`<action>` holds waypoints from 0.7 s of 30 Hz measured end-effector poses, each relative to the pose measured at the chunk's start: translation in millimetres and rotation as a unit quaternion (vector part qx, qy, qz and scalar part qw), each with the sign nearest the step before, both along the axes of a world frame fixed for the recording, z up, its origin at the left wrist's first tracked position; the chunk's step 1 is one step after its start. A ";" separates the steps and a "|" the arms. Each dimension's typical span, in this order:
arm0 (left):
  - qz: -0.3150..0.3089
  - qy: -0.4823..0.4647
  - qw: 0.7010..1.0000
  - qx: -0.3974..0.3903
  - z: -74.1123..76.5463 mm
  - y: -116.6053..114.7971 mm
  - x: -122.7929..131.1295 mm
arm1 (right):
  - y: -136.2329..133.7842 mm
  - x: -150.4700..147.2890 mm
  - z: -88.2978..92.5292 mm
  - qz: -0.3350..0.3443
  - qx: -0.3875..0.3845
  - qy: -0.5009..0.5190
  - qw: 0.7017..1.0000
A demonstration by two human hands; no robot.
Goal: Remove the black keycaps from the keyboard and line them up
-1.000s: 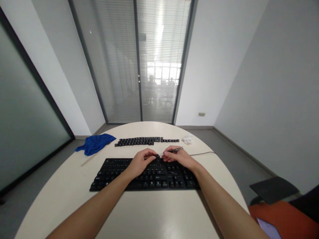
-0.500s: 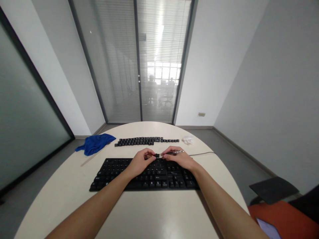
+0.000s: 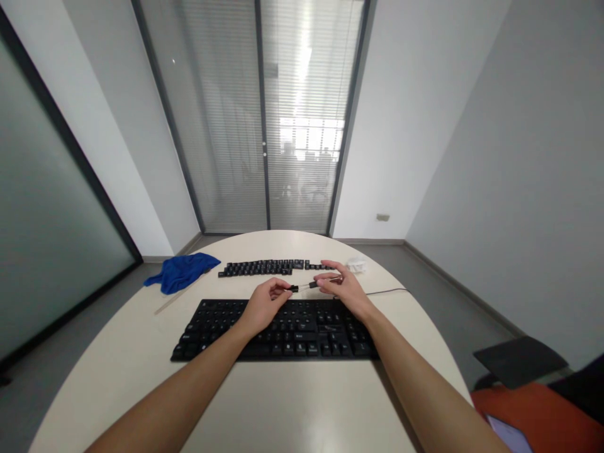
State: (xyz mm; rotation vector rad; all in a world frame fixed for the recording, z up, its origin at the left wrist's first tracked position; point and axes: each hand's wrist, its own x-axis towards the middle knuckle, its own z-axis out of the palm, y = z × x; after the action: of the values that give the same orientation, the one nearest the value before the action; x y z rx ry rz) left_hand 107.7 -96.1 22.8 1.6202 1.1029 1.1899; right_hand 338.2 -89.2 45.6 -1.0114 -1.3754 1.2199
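Observation:
My left hand (image 3: 265,303) pinches a small black keycap (image 3: 294,288) between thumb and fingertips, above the back edge of the black keyboard (image 3: 302,346). To its right, my right hand (image 3: 343,289) holds what looks like a wire keycap puller (image 3: 313,285), with a black body and thin metal prongs. These prongs point left at the keycap; whether they touch it is too small to tell. The index finger of my right hand is raised away from the tool. Both forearms reach over the keyboard, hiding parts of it.
Loose black keycaps (image 3: 259,268) lie in rows behind the keyboard. A blue cloth (image 3: 182,274) and a thin pale stick (image 3: 170,302) are on the left. White crumpled tissue (image 3: 357,265) sits at the back right, near the keyboard's cable (image 3: 389,290). An orange chair (image 3: 542,415) stands at right.
My right hand has shifted up and right, away from my left, and its index finger has lifted. Metal prongs now show on the tool's left side. My left hand moved slightly, still pinching the keycap.

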 end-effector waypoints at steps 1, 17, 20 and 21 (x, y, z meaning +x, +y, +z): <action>0.002 -0.006 1.000 0.000 -0.3 0.1 -0.1 | 0.6 0.8 0.1 -0.009 0.014 -0.004 1.000; -0.010 0.022 1.000 0.011 1.6 -3.9 0.2 | -14.0 4.1 23.6 -0.032 0.254 -0.409 0.876; -0.012 0.034 0.999 0.017 2.0 -5.0 0.3 | -15.6 2.9 22.4 -0.027 0.220 -0.421 0.879; -0.016 0.041 0.999 0.019 2.2 -5.7 0.4 | -16.8 1.2 22.1 -0.024 0.216 -0.426 0.878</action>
State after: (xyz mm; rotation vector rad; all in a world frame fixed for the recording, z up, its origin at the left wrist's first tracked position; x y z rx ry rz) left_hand 108.1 -101.8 25.0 1.7237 1.1075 1.1388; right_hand 339.4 -106.1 67.8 -1.2968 -2.1529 0.3445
